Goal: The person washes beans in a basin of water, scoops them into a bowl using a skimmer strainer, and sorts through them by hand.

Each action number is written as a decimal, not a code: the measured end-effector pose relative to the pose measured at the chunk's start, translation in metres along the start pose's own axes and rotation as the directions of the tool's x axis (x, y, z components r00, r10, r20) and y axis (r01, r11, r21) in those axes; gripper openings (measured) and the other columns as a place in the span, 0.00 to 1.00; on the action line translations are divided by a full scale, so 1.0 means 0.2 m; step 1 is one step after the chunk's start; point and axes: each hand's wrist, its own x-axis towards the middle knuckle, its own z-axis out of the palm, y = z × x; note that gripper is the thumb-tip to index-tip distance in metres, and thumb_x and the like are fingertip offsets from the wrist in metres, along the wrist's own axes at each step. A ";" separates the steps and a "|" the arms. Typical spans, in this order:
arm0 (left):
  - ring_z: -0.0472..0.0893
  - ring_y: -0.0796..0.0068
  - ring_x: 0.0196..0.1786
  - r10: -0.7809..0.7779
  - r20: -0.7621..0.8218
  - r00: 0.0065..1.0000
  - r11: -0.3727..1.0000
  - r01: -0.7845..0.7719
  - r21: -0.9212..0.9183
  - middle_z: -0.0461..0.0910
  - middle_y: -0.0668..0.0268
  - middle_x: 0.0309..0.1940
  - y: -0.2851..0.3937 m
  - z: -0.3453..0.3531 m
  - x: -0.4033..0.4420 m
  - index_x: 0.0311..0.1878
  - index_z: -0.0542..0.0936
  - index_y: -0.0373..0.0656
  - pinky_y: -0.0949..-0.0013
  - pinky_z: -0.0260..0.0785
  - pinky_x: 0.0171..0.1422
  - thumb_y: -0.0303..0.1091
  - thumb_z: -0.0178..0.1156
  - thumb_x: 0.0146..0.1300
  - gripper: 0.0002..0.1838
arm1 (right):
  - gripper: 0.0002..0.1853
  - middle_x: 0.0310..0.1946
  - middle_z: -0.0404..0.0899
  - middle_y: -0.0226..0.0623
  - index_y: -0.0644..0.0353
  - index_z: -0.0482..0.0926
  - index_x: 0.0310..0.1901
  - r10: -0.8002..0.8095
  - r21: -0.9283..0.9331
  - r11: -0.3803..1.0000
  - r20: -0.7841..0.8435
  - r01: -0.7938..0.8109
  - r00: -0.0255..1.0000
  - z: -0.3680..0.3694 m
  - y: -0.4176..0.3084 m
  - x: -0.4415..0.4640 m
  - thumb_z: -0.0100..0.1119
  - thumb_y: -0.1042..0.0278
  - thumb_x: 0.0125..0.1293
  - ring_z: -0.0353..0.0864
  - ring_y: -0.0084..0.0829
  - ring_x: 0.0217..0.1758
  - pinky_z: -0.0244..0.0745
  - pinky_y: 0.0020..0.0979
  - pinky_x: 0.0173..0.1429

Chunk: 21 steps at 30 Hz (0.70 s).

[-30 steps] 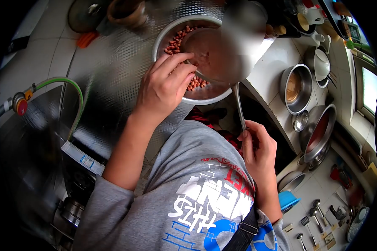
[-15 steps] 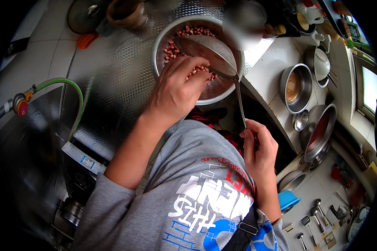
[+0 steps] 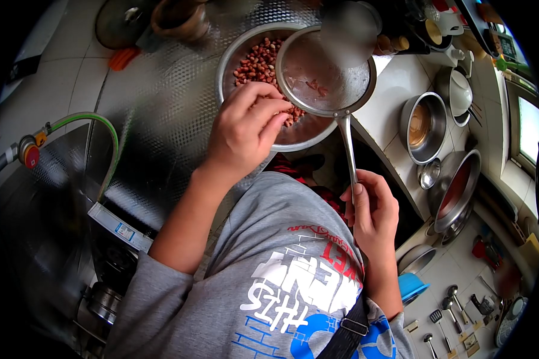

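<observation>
My right hand [image 3: 374,206] is closed around the long metal handle of a fine-mesh strainer [image 3: 347,137]. The strainer's round mesh faces up toward me, with a few reddish scraps lying in it. Below and to its left, a wide metal bowl [image 3: 221,75] holds many reddish-brown peanuts [image 3: 259,63]. My left hand [image 3: 245,128] is over the near left part of the bowl, beside the strainer's rim. Its fingers are bent toward the thumb, and what may be between them is hidden.
The bowl stands by a patterned metal counter [image 3: 179,90]. A green hose [image 3: 115,134] curves at the left. Steel basins [image 3: 425,125] line the right counter; ladles and a spatula [image 3: 438,317] lie at lower right. A blurred round shape [image 3: 350,36] covers part of the strainer.
The strainer has turned from tilted over the peanuts to facing me, and moved up and right. My left hand has drawn slightly left, away from the mesh.
</observation>
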 end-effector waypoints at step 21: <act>0.78 0.81 0.44 -0.577 0.279 0.767 0.064 0.383 -0.921 0.85 0.63 0.46 -0.09 -0.10 -0.05 0.60 0.83 0.36 0.77 0.71 0.49 0.29 0.57 0.78 0.14 | 0.12 0.30 0.82 0.32 0.72 0.77 0.57 0.119 0.134 0.984 0.019 -0.120 0.993 -0.01 0.02 0.01 0.51 0.73 0.81 0.74 0.16 0.22 0.68 0.19 0.24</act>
